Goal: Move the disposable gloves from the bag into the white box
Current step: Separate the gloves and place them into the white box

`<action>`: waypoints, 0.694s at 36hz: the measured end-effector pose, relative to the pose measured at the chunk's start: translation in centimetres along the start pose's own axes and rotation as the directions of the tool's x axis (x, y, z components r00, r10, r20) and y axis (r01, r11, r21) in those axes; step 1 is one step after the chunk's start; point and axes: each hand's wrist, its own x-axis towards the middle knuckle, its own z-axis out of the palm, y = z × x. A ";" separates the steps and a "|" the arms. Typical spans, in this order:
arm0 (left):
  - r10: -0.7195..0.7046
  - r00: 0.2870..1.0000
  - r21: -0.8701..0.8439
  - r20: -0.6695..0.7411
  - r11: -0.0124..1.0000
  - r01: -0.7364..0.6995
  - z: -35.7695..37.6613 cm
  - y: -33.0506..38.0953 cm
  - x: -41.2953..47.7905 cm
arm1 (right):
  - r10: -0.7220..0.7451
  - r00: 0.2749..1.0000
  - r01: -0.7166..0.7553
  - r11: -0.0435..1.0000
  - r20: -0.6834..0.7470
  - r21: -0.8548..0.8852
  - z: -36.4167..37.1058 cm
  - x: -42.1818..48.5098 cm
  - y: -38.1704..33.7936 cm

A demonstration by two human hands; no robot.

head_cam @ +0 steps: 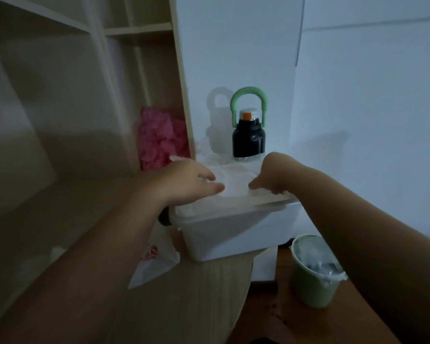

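- Left grip (196, 181) and right grip (271, 177): fingers spread, pressing flat on the gloves (233, 180), likely packing them down.
- Gloves heap above the white box (229, 232) rim.
- The box sits at the table (184, 306) edge; a bag (154, 264) lies beside it.

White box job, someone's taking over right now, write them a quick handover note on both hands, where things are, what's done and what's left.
Left hand: fingers spread, pressing on the clear gloves heaped in the white box; not gripping.
Right hand: curled at the box's right rim, fingertips down in the same pile; grip unclear.
White box sits at the desk edge, filled to the top. The bag lies flat beside it on the desk, lower left, apparently emptied.
Done: gloves look transferred.
Left: tamp them below the rim, check the bag for leftovers.
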 end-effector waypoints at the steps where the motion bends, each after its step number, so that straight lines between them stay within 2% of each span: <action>1: -0.006 0.999 0.054 0.047 0.999 0.003 0.2 0.1 0.3 | 0.001 0.999 0.000 1.000 0.041 -0.027 -0.1 0.0 0.0; 6: 0.004 0.968 0.216 0.250 0.975 -0.060 0.5 1.1 1.4 | -0.012 0.991 0.031 0.988 0.133 -0.148 -1.0 0.0 -0.1; 9: -0.001 0.956 0.192 0.292 0.980 -0.057 0.1 1.4 1.5 | -0.022 0.988 0.066 0.956 0.154 -0.286 -1.6 0.0 0.2; 11: 0.029 0.965 0.123 0.261 0.990 -0.063 -0.1 1.4 1.5 | 0.001 0.991 0.049 0.925 0.132 -0.376 -2.2 0.2 0.4; 13: 0.091 0.984 0.112 0.154 0.988 -0.109 -0.3 1.6 1.5 | 0.007 0.995 0.034 0.907 0.095 -0.419 -2.7 0.4 0.6; 15: 0.162 0.986 0.161 0.040 0.973 -0.167 -0.2 1.7 1.5 | -0.055 0.998 0.052 0.925 0.004 -0.377 -2.7 0.6 0.4; 17: 0.154 0.986 0.199 0.071 0.966 -0.165 0.4 1.8 1.8 | -0.177 0.982 0.150 0.941 -0.063 -0.304 -1.9 0.9 -0.2; 18: 0.111 0.984 0.225 0.139 0.964 -0.141 0.8 1.7 1.9 | -0.236 0.971 0.221 0.941 -0.030 -0.257 -1.2 1.1 -0.6; 20: -0.006 0.955 0.309 0.295 0.947 -0.090 1.5 1.3 2.3 | -0.278 0.951 0.302 0.927 0.132 -0.223 0.3 1.2 -0.9; 23: -0.115 0.893 0.426 0.436 0.900 -0.092 2.2 1.2 2.8 | -0.126 0.920 0.255 0.911 0.370 -0.325 2.0 1.7 -0.2; 25: -0.151 0.863 0.468 0.481 0.877 -0.108 2.5 1.6 2.9 | -0.059 0.901 0.219 0.918 0.430 -0.332 2.5 1.6 0.0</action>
